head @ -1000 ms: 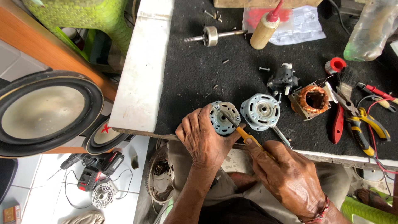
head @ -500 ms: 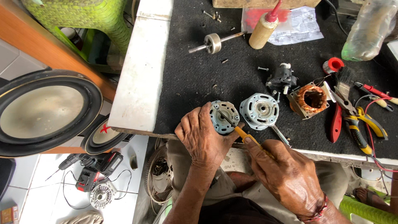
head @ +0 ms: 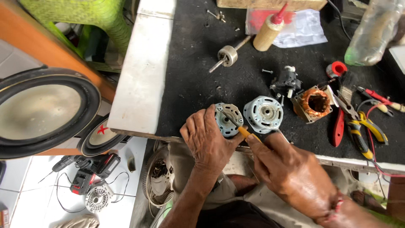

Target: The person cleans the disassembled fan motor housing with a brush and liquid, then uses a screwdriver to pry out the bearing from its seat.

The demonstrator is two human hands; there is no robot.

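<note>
The left hand (head: 207, 141) grips a round metal motor cover (head: 228, 119) at the near edge of the dark tabletop (head: 198, 80). The right hand (head: 291, 173), fingers closed on a yellow-handled screwdriver (head: 244, 131), sets its tip on that cover, just left of a second motor cover (head: 263, 113).

Round metal motor cover (head: 228, 119), perhaps tilted, under yellow-handled screwdriver (head: 244, 131).

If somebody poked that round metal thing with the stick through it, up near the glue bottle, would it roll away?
Probably, yes. The rotor is a round drum on a thin shaft, lying on its side, so a poke across the shaft would likely make it roll. It looks like solid metal, so probably heavy for its size and stiff. The dark bench mat looks rough, which might slow it.
</note>
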